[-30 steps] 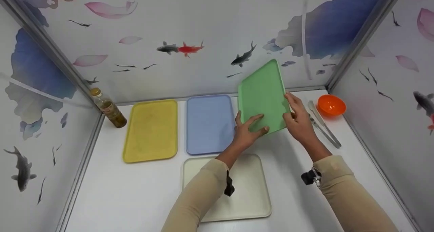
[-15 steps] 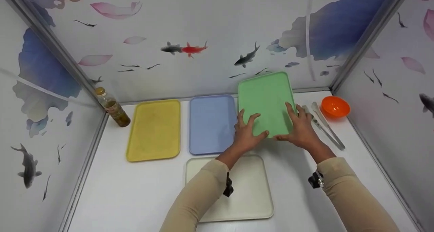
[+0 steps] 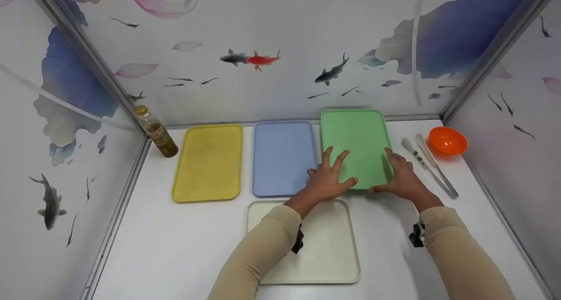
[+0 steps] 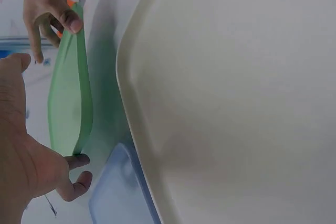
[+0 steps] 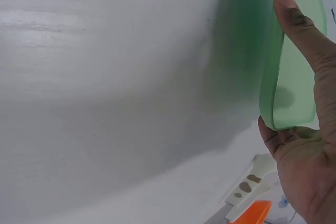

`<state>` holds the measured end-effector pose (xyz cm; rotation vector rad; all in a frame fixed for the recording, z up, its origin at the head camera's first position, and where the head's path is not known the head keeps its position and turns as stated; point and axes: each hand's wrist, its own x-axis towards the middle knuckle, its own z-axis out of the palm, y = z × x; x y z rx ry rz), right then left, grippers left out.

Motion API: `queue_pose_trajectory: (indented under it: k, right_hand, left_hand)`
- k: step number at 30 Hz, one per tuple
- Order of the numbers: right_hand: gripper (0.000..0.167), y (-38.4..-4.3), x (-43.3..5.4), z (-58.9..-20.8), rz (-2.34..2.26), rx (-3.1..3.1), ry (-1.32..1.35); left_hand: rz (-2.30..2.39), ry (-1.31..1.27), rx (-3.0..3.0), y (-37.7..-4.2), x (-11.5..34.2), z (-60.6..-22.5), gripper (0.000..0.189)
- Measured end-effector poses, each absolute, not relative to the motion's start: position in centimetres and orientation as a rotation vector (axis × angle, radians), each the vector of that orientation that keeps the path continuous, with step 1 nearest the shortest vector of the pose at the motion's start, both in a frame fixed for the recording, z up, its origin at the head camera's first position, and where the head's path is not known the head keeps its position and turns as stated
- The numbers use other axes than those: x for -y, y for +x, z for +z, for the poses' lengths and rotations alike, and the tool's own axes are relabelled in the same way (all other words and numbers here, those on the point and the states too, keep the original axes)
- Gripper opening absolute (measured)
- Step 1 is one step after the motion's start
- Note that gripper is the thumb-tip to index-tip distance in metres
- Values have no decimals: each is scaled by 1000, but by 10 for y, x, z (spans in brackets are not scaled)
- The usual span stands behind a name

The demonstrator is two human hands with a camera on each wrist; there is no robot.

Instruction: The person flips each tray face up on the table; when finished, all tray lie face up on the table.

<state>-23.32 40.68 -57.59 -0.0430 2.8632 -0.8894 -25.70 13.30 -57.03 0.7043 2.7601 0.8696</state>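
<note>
A green tray (image 3: 357, 131) stands at the back right of the white table, its near side slightly raised. At its right near corner my right hand (image 3: 404, 181) holds it, thumb along the near edge and fingers round the right edge, as the right wrist view shows. My left hand (image 3: 326, 182) spreads over the left near part. In the left wrist view some of its fingers touch the tray's left edge, and the thumb is off the tray. A blue tray (image 3: 282, 155) lies just left, and a cream tray (image 3: 324, 247) lies in front, partly under my left forearm.
A yellow tray (image 3: 208, 164) lies at the left, next to a capped bottle of brown liquid (image 3: 160, 135). Metal tongs (image 3: 431, 168) and an orange bowl (image 3: 448, 141) are at the right. Printed wall panels enclose the back and sides.
The green tray has come down from a steep tilt to nearly flat. My right hand has shifted from its right side to the near corner. My left hand has lowered with the tray.
</note>
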Motion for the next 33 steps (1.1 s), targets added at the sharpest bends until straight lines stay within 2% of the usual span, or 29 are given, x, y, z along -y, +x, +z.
queue_pose_trajectory:
  k: [17, 33]
  right_hand:
    - [149, -239, -408, -585, -842, -2790, -17]
    - [147, -241, -407, -592, -788, -2787, -38]
  left_hand:
    - [509, 839, -2730, -256, -128, -581, 86]
    - [346, 817, -2647, -251, -132, -585, 84]
